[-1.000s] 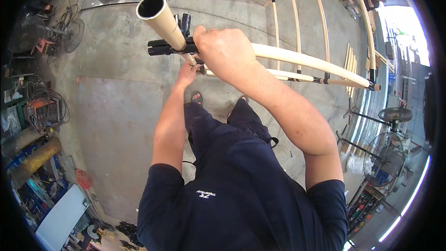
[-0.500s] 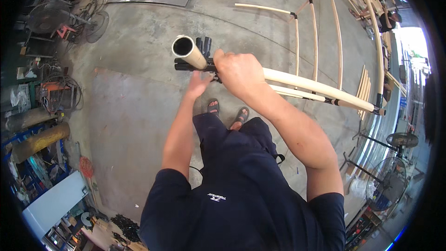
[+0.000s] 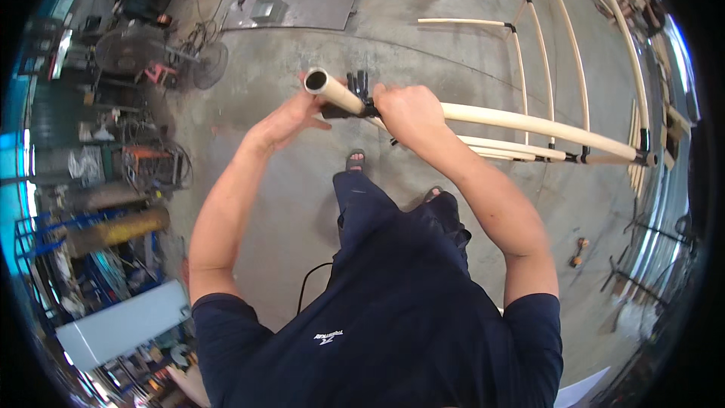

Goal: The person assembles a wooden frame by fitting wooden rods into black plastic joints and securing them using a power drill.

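A cream-coloured pipe frame (image 3: 540,132) runs rightward from in front of me, joined with black connectors. My right hand (image 3: 411,115) is wrapped round its near long pipe (image 3: 498,116), close to the corner. At that corner a short cream pipe (image 3: 338,94) points up toward me, its hollow end showing. Black connector pieces (image 3: 362,85) stick out behind it. My left hand (image 3: 288,122) is at the left of the corner, thumb stretched out and fingers reaching up beside the short pipe. Those fingers are partly hidden by the pipe.
Cream uprights and rails (image 3: 550,68) rise on the far right. An orange and black tool (image 3: 579,252) lies on the floor at right. Fans, cables and machinery crowd the left, with a yellowish cylinder (image 3: 124,228) and a pale panel (image 3: 124,325). A dark metal sheet (image 3: 317,0) lies ahead.
My left hand has moved from below the corner to its left side, its arm swinging outward. My right hand keeps its grip. The view has shifted, and my feet are farther apart.
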Demonstrator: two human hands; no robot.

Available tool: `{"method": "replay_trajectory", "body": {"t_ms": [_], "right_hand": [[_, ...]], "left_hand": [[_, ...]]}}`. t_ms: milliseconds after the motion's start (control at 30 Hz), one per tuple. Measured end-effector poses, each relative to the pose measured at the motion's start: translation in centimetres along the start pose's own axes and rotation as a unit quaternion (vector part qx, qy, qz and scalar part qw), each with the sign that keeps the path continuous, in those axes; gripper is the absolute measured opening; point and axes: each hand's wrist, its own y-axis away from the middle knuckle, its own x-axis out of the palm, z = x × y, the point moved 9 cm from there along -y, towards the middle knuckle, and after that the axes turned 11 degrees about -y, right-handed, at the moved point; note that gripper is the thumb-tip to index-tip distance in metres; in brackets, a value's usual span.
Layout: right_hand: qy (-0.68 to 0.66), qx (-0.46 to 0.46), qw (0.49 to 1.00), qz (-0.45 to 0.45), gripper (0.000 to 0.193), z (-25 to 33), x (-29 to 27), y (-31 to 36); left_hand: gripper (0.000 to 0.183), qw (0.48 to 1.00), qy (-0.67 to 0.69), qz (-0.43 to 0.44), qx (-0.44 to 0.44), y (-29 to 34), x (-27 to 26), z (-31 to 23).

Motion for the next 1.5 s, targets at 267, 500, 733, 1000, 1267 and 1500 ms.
{"method": "replay_trajectory", "body": {"t_ms": [267,500,733,1000,1267,1500], "right_hand": [[0.022,0.072,0.997,0.000,0.012,-0.1,-0.4,0.0],[-0.008,0.125,0.992,0.028,0.010,-0.5,0.2,0.7],[0.014,0.131,0.991,-0.019,0.027,-1.8,-1.8,2.8],[-0.037,0.075,0.996,-0.013,0.045,-2.8,-2.4,5.1],[0.125,0.357,0.646,-0.662,0.053,-7.4,-12.6,19.9],[-0.250,0.419,0.439,-0.754,0.074,-14.6,-10.0,21.8]], "left_hand": [[0.135,0.956,-0.031,0.293,-0.001,-0.9,0.2,-2.9],[0.153,0.941,-0.059,0.329,-0.045,-0.1,1.9,-3.7],[0.124,0.960,0.016,0.281,0.003,-2.0,1.6,-0.5],[0.115,0.967,0.020,0.253,-0.005,-2.6,3.1,0.1],[0.117,0.969,0.063,0.237,0.023,-2.5,2.3,-0.5],[0.123,0.952,0.089,0.290,0.032,-2.9,3.8,-2.2]]}}
